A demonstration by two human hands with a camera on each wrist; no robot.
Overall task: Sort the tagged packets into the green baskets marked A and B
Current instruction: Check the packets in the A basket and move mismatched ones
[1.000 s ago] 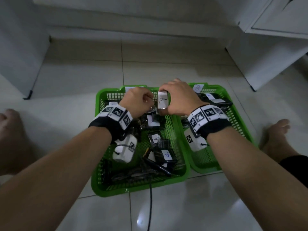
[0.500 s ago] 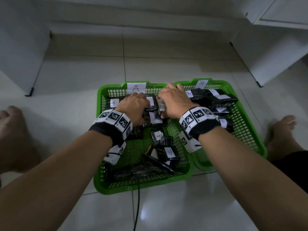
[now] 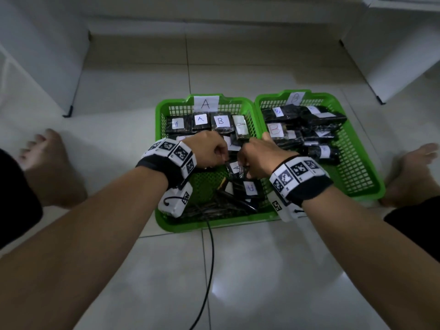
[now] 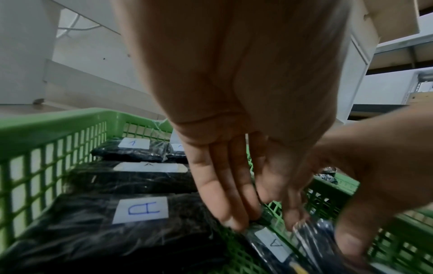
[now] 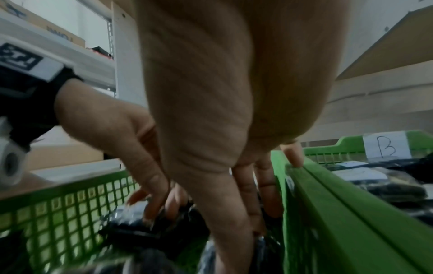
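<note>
Both hands down in basket A (image 3: 159, 163), left hand (image 3: 209, 148) and right hand (image 3: 258, 156) fingers pinching an A-tagged packet (image 3: 235, 168); basket B (image 3: 371, 177) alongside

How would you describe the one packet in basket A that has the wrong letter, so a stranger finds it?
Find the left green basket, tagged A on its far rim. Four black packets line that far wall. The misplaced packet is third from the left, the only one there tagged B.
</note>
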